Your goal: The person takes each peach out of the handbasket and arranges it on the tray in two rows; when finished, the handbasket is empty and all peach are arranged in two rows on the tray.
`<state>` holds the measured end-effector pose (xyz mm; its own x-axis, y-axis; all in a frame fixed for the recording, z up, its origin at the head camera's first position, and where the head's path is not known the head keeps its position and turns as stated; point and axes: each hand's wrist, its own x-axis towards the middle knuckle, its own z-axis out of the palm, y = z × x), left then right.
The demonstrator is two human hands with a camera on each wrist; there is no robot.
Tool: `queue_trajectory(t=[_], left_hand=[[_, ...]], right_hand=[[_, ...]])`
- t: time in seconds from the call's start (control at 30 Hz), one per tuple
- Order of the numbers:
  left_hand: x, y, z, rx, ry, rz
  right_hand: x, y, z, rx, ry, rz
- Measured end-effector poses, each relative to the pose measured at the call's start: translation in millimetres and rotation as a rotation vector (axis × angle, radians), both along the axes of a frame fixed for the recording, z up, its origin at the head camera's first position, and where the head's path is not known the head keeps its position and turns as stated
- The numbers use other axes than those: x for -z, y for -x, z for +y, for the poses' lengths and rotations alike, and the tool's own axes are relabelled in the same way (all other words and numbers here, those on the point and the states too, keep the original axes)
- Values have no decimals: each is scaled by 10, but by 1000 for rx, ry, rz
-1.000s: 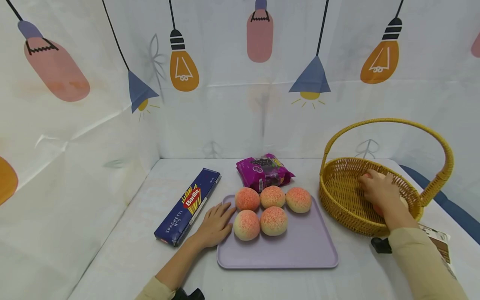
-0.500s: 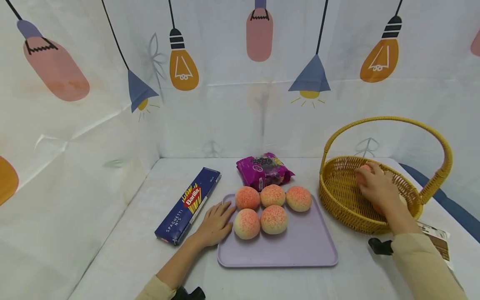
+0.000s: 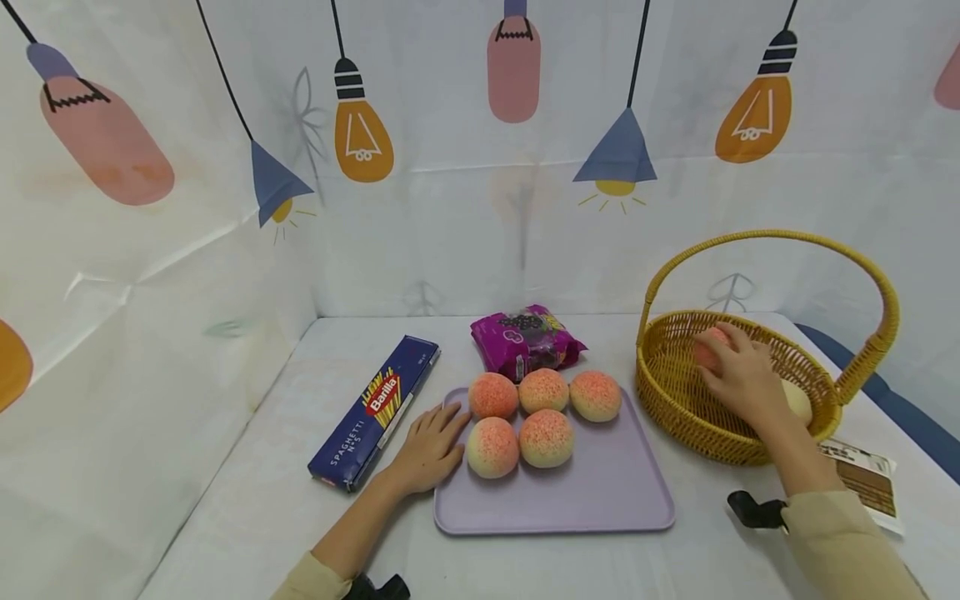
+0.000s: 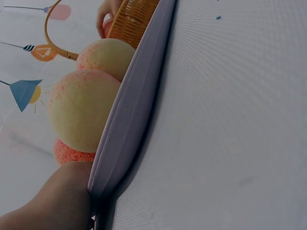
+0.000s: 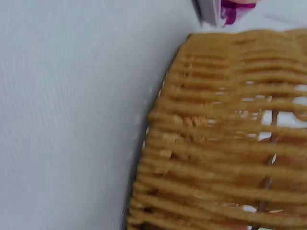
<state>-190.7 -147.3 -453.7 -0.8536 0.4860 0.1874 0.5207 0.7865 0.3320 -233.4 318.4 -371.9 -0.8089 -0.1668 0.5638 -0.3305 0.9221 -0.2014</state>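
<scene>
My right hand [image 3: 738,379] grips a pink-speckled peach [image 3: 709,350] inside the yellow wicker basket [image 3: 678,417], its fingers curled over the top. A paler peach [image 3: 797,402] lies in the basket beside the wrist. On the left edge of the lilac tray [image 3: 600,508] rests my left hand [image 3: 427,450], fingers extended, close to several peaches [image 3: 547,439] grouped at the tray's back and left. The left wrist view catches the left hand [image 4: 60,194] at the tray rim [image 4: 127,115]. Basket weave [image 5: 216,143] fills much of the right wrist view, where the right hand is hidden.
A blue spaghetti box [image 3: 375,412] lies left of the tray. Behind the tray sits a purple snack bag [image 3: 528,342]. The basket's tall arched handle [image 3: 772,236] rises over the right hand. A brown-and-white packet [image 3: 866,483] lies partly behind the right forearm.
My right hand has shifted left and slightly up within the basket with the peach, uncovering more of the paler peach. The left hand stays on the tray edge.
</scene>
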Motion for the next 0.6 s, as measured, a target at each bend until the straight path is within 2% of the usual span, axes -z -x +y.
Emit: queue_trajectory(t=[0.17,0.6], left_hand=[[-1,1,0,3,-8,2],[-3,6,1,9,-14,1]], right_hand=[[-1,-19,-78,-52,24,70],[-85,-103,-312,-104,28,116]])
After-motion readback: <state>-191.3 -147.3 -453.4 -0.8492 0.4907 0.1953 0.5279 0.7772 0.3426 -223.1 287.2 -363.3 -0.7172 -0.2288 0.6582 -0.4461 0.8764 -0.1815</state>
